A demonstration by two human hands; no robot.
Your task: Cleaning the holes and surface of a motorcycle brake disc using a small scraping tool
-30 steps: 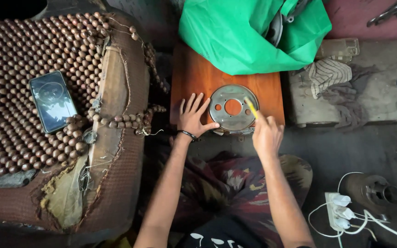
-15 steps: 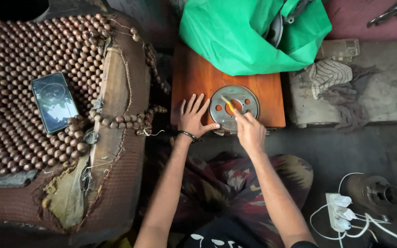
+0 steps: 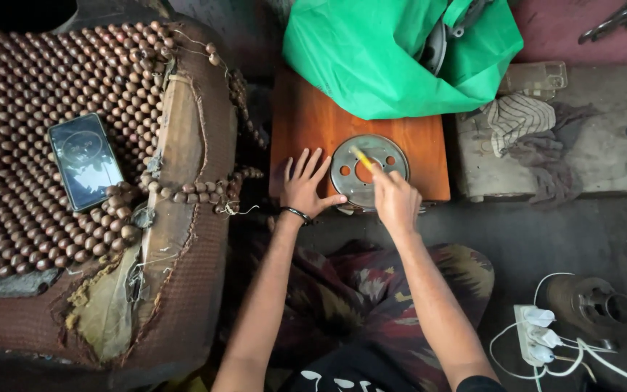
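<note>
Lying flat: round grey metal disc (image 3: 369, 171), maybe 5 holes.

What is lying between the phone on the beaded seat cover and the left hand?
In the head view, between the phone and the left hand lie the seat cover's frayed edge and a loose strand of wooden beads.

The green bag (image 3: 393, 54) is crowding the far end of the orange board (image 3: 306, 123), just beyond the metal disc (image 3: 369, 170). Bare board is lying open left of the disc. The beaded seat (image 3: 59, 174) is blocking the left side, rags (image 3: 527, 131) the right.
</note>
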